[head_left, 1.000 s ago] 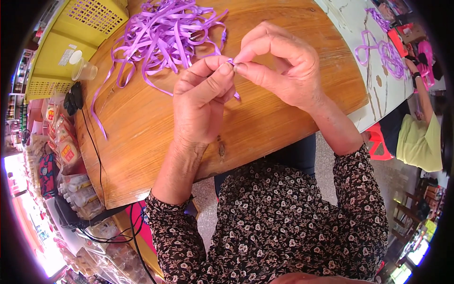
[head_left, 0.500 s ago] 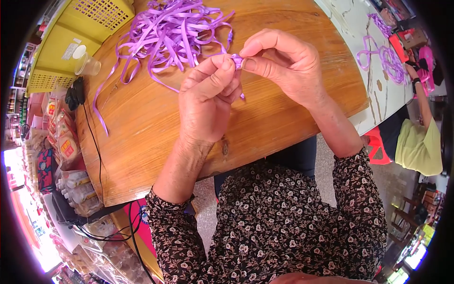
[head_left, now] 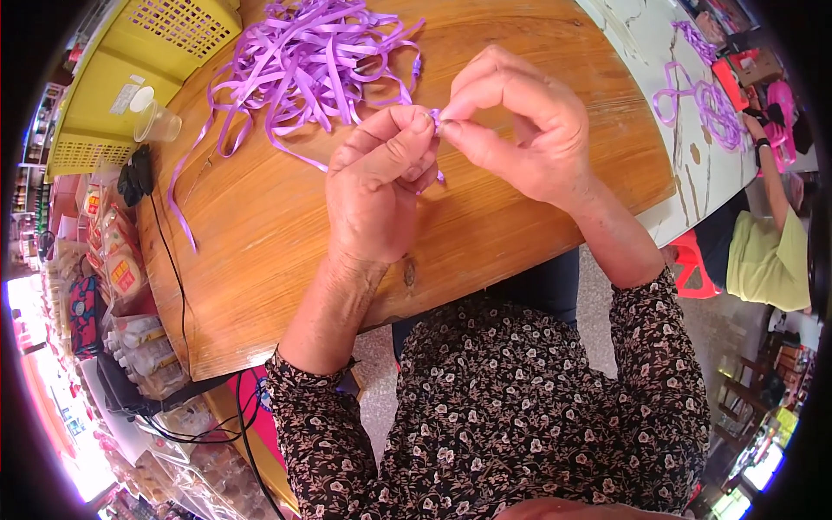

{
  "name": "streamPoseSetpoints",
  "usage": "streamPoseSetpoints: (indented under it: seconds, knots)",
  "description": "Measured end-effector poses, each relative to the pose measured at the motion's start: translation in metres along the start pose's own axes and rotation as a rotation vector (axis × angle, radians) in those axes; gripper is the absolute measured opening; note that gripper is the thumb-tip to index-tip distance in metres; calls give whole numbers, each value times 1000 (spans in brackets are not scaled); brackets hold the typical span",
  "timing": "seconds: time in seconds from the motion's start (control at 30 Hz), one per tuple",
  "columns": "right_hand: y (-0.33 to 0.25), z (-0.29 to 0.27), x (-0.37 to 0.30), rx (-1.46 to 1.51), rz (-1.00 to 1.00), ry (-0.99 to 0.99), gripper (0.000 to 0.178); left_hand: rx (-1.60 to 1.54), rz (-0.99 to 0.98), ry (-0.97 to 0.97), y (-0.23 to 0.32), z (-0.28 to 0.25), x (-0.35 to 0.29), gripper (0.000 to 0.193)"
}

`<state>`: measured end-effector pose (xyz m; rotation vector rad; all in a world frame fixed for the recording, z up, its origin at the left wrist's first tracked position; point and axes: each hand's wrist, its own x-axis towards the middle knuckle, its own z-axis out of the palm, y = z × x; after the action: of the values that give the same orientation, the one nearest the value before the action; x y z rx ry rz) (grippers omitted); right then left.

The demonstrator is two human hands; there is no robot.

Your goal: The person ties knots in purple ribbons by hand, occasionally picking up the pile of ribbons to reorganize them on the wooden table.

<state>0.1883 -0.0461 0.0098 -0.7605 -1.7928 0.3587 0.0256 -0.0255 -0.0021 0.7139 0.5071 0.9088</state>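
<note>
Over the wooden table, my left hand [head_left: 380, 178] pinches a small folded or knotted bit of purple ribbon [head_left: 434, 115] between thumb and forefinger. My right hand [head_left: 529, 130] meets it from the right, thumb and forefinger pinched on the other side of the same bit. A short ribbon end hangs below the left fingers. Just beyond my left hand lies a big tangled heap of purple ribbon [head_left: 308, 65], and one strand runs from it toward that hand. The fine shape of the held piece is mostly hidden by the fingertips.
A yellow plastic basket [head_left: 113, 87] and a clear plastic cup [head_left: 158, 121] stand at the far left, above a black cable [head_left: 178, 277]. More purple ribbon [head_left: 719, 117] lies on the white marbled table at right, near a person in a yellow-green shirt [head_left: 767, 260].
My right fingertips have shifted slightly down and left on the ribbon, still pinched. The left hand keeps its grip almost in place. The person at right has moved a little.
</note>
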Motion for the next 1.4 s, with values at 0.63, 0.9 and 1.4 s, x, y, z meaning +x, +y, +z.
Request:
streamPoseSetpoints:
  seconds: [0.63, 0.9, 1.4]
  knots:
    - [-3, 2, -9, 600, 516, 178, 11, 153, 106, 45, 0, 5, -7, 9]
    - [6, -1, -9, 537, 456, 188, 12, 153, 117, 55, 0, 0, -7, 8]
    - [17, -10, -6, -113, -102, 61, 19, 378, 160, 56, -6, -1, -3, 8]
